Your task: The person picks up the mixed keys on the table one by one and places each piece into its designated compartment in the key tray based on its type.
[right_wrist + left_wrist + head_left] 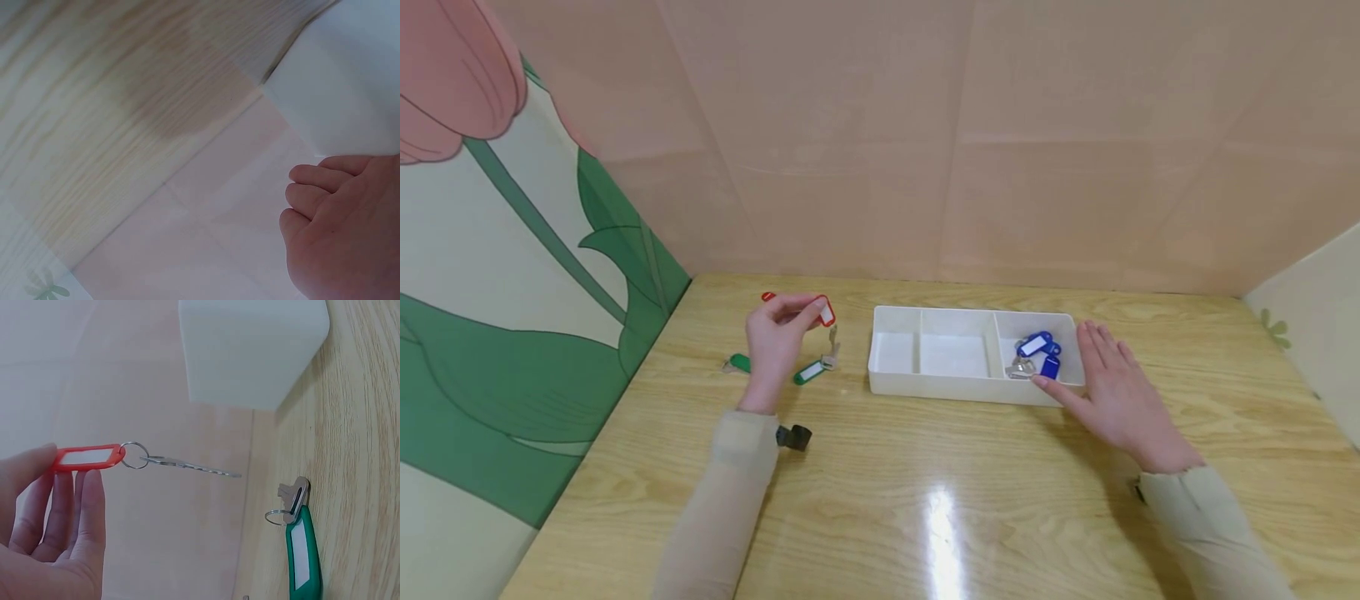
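- The left hand [775,342] pinches a red key tag [827,311] between thumb and fingertips; the tag is raised off the table [865,483].
- From the tag, beyond the left fingertips, a ring [133,455] and a silver key [190,466] hang.
- Just below and to the right of that hand, a green key tag [810,372] with its own key lies on the wood.
- Left of the same hand, near the wrist, lies a second green tag [741,362].
- Something red [767,296] shows behind the left knuckles, perhaps another tag; the hand hides most of it.
- The right hand [1116,396] grasps nothing: its fingers lie straight along the near end of a white tray [958,387], thumb at the front rim.
- Between the hands, the tray's compartment nearest the right hand holds blue tags [1036,343] and keys [1021,367].
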Demonstrator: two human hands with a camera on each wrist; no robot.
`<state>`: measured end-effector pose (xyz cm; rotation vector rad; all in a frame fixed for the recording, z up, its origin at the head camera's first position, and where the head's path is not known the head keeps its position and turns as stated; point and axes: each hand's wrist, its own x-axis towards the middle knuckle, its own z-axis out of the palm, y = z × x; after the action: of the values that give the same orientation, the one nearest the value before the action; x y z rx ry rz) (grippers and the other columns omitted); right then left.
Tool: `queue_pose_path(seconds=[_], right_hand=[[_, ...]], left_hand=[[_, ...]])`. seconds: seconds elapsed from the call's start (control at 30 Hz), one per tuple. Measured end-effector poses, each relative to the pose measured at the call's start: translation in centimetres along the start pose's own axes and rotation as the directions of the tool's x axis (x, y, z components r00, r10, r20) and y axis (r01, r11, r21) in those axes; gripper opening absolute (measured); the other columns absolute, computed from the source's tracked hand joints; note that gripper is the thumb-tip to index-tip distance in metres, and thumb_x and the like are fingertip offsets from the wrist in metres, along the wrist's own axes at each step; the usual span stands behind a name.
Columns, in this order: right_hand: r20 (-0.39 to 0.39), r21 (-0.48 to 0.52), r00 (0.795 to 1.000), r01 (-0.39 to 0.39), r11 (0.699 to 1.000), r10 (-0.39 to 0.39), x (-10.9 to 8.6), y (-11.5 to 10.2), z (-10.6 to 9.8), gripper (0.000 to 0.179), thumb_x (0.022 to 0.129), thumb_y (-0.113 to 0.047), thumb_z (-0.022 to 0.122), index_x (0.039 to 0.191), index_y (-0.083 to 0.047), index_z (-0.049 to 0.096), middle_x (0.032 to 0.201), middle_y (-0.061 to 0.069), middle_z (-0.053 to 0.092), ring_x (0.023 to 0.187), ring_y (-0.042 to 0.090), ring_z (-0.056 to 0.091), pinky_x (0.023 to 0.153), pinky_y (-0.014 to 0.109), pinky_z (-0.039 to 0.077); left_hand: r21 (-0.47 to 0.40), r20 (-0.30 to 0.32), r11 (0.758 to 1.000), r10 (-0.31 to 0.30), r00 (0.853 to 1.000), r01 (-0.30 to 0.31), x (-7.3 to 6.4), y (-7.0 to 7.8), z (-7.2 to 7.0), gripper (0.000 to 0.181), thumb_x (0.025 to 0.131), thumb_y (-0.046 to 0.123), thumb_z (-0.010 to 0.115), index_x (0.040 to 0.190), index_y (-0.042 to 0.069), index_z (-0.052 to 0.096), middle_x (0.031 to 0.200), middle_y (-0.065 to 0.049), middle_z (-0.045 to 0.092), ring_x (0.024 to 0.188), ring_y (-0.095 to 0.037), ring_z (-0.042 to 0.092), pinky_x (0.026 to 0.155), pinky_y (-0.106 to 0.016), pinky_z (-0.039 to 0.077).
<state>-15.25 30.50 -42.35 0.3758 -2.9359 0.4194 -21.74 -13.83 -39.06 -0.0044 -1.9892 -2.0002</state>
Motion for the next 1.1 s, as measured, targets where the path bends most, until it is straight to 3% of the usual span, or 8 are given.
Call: queue_pose_path(seconds=[0.33, 0.47, 0.57, 0.73, 0.93, 1.1], right_hand=[[0.004, 0.004, 1.0, 0.0, 1.0, 0.0, -0.1, -0.2, -0.1, 0.105, 0.097, -0.06, 0.058, 0.161, 0.002, 0.003, 0.163, 0.032, 0.01, 0.152, 0.043, 0.001, 0.121, 0.056, -0.001], [0.003, 0.007, 1.0, 0.001, 1.0, -0.001, -0.1, -0.2, -0.1, 0.105, 0.097, -0.06, 0.059, 0.161, 0.001, 0.003, 0.163, 0.032, 0.009, 0.152, 0.042, 0.0, 0.121, 0.056, -0.001], [0.003, 0.004, 1.0, 0.002, 1.0, -0.002, 0.0, -0.1, -0.1, 0.105, 0.097, -0.06, 0.058, 0.161, 0.002, 0.002, 0.163, 0.031, 0.008, 0.152, 0.042, -0.001, 0.121, 0.055, -0.002], [0.003, 0.001, 1.0, -0.001, 1.0, 0.001, 0.0, -0.1, -0.1, 0.105, 0.097, -0.06, 0.058, 0.161, 0.001, 0.002, 0.163, 0.032, 0.01, 0.152, 0.041, 0.0, 0.121, 0.054, -0.003], [0.005, 0.004, 1.0, -0.01, 1.0, 0.01, 0.0, -0.1, 0.0, 0.105, 0.097, -0.061, 0.058, 0.161, 0.001, 0.002, 0.163, 0.032, 0.01, 0.152, 0.041, 0.0, 0.121, 0.054, -0.003], [0.005, 0.006, 1.0, -0.009, 1.0, 0.009, -0.1, -0.1, -0.1, 0.105, 0.097, -0.061, 0.059, 0.161, 0.001, 0.003, 0.163, 0.032, 0.011, 0.152, 0.041, 0.0, 0.121, 0.053, -0.004]], left_hand=[[0.0, -0.03, 0.997, 0.077, 0.997, -0.077, -0.3, 0.1, 0.4, 0.024, 0.088, 0.021, 0.083, 0.101, 0.001, 0.076, 0.096, -0.012, 0.072, 0.083, -0.024, 0.071, 0.076, -0.033, 0.061], [0.027, -0.04, 0.998, 0.059, 0.997, -0.058, -1.2, 2.3, 0.9, 0.021, 0.091, 0.013, 0.08, 0.102, -0.004, 0.075, 0.095, -0.013, 0.073, 0.084, -0.027, 0.071, 0.078, -0.033, 0.06], [0.039, -0.042, 0.998, 0.047, 0.998, -0.045, -1.3, 2.7, 1.0, 0.02, 0.092, 0.008, 0.078, 0.103, -0.008, 0.073, 0.095, -0.014, 0.073, 0.086, -0.033, 0.071, 0.08, -0.038, 0.06], [-0.001, -0.049, 0.997, 0.08, 0.996, -0.081, -0.4, 0.8, 1.0, 0.021, 0.09, 0.008, 0.08, 0.102, -0.006, 0.075, 0.094, -0.012, 0.074, 0.083, -0.034, 0.071, 0.077, -0.037, 0.061], [-0.029, -0.039, 0.995, 0.095, 0.995, -0.096, -0.6, 0.8, 1.1, 0.022, 0.087, 0.015, 0.083, 0.1, -0.002, 0.077, 0.092, -0.01, 0.073, 0.078, -0.024, 0.071, 0.075, -0.032, 0.061], [-0.022, -0.024, 0.993, 0.116, 0.993, -0.116, -0.7, 0.9, 1.2, 0.024, 0.087, 0.02, 0.084, 0.099, 0.0, 0.077, 0.092, -0.011, 0.073, 0.077, -0.022, 0.071, 0.074, -0.033, 0.061]])
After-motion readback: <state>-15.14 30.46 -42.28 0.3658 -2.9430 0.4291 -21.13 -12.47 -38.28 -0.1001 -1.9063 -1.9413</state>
